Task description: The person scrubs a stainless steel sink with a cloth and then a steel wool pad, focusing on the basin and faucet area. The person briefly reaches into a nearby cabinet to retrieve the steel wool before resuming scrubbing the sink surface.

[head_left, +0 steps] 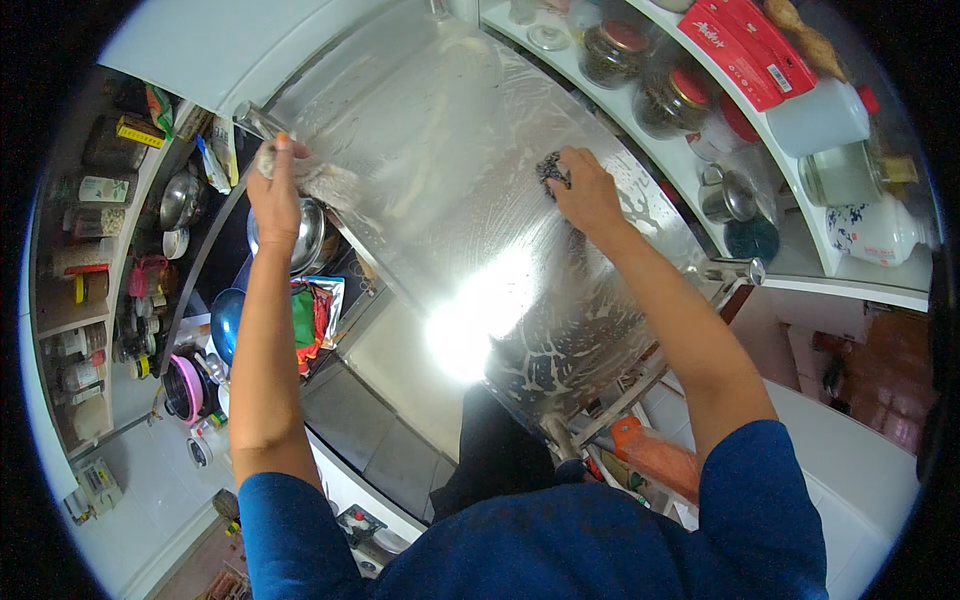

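Note:
A stainless-steel tabletop [420, 127], streaked with whitish suds and wet smears, spreads before me. At its left edge my left hand [274, 199] grips a pale, wet-looking cloth [330, 184], which hangs over the rim and is partly blurred. My right hand [592, 187] presses a dark, speckled scouring pad [551, 171] onto the right part of the metal, its fingers bent around the pad. Suds lie in broken patches beside the right forearm. A bright light reflection hides part of the surface near me.
White shelving at the right bears glass jars with red lids [673, 101], a red box [746, 52] and a steel cup [727, 195]. Steel bowls [304, 236] and a blue pan [225, 322] sit below the left edge. Tubular posts [739, 270] rise at the table's corners.

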A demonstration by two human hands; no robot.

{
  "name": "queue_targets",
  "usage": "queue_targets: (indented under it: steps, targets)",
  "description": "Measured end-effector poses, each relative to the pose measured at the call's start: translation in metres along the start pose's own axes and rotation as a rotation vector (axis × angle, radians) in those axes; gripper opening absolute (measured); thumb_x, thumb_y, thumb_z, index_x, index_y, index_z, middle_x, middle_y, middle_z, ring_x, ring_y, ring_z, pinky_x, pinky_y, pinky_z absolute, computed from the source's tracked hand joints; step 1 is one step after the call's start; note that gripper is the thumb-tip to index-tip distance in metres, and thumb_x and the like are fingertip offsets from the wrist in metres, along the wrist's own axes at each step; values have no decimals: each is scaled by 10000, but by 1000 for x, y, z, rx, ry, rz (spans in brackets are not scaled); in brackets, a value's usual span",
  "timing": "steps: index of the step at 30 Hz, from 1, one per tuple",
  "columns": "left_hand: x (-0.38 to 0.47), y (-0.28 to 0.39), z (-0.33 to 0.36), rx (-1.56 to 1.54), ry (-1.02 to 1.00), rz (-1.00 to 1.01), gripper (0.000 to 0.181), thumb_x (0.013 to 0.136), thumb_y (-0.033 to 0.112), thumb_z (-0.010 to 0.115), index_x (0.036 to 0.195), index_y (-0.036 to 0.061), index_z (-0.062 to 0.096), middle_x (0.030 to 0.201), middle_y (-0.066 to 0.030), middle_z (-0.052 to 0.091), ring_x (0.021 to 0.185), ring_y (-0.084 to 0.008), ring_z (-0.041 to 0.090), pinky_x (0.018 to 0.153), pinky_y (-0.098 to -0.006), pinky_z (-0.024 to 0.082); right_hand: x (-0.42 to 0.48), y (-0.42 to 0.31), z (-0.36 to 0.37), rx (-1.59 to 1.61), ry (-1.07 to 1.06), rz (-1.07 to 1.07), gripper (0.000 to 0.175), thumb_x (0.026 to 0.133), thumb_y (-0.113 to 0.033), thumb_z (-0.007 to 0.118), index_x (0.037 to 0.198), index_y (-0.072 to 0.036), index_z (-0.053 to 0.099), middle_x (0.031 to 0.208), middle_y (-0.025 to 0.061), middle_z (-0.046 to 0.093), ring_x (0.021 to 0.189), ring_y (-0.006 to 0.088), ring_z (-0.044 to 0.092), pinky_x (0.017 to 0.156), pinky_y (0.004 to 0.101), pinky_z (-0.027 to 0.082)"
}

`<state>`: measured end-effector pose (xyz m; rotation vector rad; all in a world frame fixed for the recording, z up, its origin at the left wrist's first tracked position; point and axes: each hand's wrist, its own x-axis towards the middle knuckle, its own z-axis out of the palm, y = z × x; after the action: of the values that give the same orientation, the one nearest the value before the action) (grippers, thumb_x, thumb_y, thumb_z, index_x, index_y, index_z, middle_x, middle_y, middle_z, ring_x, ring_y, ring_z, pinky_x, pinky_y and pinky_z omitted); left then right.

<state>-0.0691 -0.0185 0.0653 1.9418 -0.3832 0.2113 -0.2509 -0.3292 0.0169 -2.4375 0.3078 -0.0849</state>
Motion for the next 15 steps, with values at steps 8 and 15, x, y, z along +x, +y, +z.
queue_targets:
  steps: [8, 15]
  targets:
    - [-12, -3, 30, 739, 179, 182, 332, 609, 71, 675, 914, -3, 567, 1006, -186, 514, 995, -374, 450, 872, -430, 366, 13, 0, 10, -76, -8, -197, 199, 777, -103, 566, 963, -41, 530, 962, 184, 493, 850, 359, 539, 735, 421, 454]
    - [-12, -3, 52, 638, 333, -243, 706, 642, 29, 651, 1250, -106, 318, 1105, -293, 425, 1056, -441, 416, 942, -423, 338, 72, 23, 29, -137, 197, -538, 226, 772, -43, 540, 998, -35, 549, 954, 194, 511, 889, 366, 530, 791, 427, 441]
